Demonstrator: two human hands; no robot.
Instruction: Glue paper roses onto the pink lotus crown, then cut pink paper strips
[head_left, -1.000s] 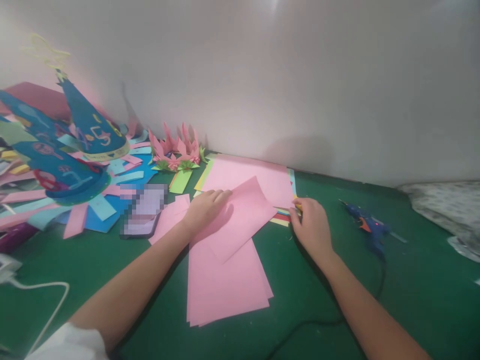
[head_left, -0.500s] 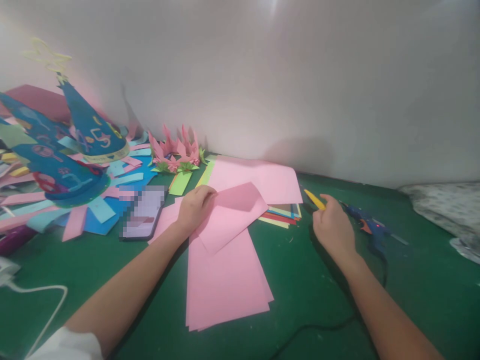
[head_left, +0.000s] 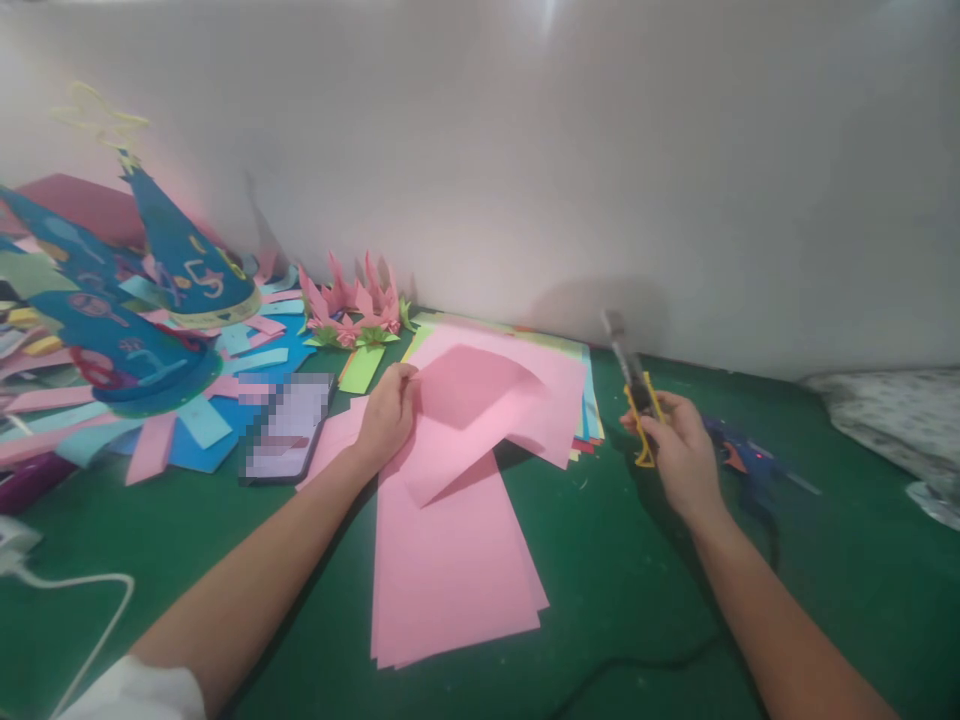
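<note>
My left hand [head_left: 388, 412] is closed at the left edge of a pink paper sheet [head_left: 457, 415], pinching it. The sheet's near part is lifted and bent over the pile. Beneath and nearer me lie more pink sheets [head_left: 457, 590], stacked slightly askew. My right hand [head_left: 686, 455] is raised to the right of the paper, shut on a yellow-edged hand tool [head_left: 643, 405] with a dark middle and a grey metal end tilted up and left. Motion blur hides its exact kind. A blue glue gun [head_left: 754, 462] lies behind that hand.
A phone [head_left: 289, 430] lies left of the papers. Blue cone hats [head_left: 191, 250] and paper strips crowd the far left. A pink paper crown [head_left: 352, 300] stands by the wall. A black cord [head_left: 637, 662] crosses the green table [head_left: 300, 620]; patterned cloth [head_left: 892, 410] lies far right.
My right hand has turned the tool, bringing its grey end up. The far pink sheet has slid and swung toward me, showing more coloured sheets below. My left hand has shifted slightly left.
</note>
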